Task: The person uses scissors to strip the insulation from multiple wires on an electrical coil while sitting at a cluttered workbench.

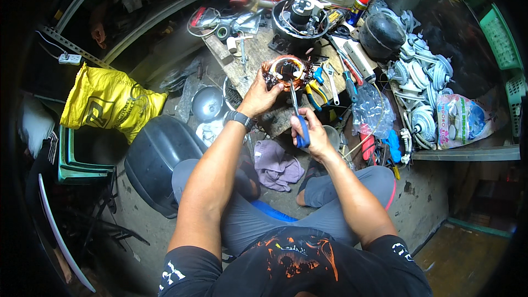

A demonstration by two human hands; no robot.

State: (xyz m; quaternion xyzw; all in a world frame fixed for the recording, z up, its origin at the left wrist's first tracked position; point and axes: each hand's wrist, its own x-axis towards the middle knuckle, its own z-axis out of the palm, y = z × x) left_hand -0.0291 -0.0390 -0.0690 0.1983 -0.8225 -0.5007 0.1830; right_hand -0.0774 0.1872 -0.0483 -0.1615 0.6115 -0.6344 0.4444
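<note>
My left hand (258, 96) is closed on the near left edge of a ring-shaped motor stator (297, 82) wound with copper wire. The stator is at the front part of a worn wooden bench (235, 71), and its middle opening faces up. In my right hand (314, 135) is a pair of scissors (302, 131) with blue handles. The fingers are wrapped round the handles, and the metal blades point away from me, reaching the near rim of the stator. Whether the blade tips touch the wire, I cannot tell.
Right of the stator lie pliers (318, 96) with yellow handles and a wrench (331, 83). Behind it stands a round housing with a motor (301, 11). White pulley-like parts (418, 77) pile up at right. A purple cloth (275, 166) and a black shell (164, 157) are on the floor.
</note>
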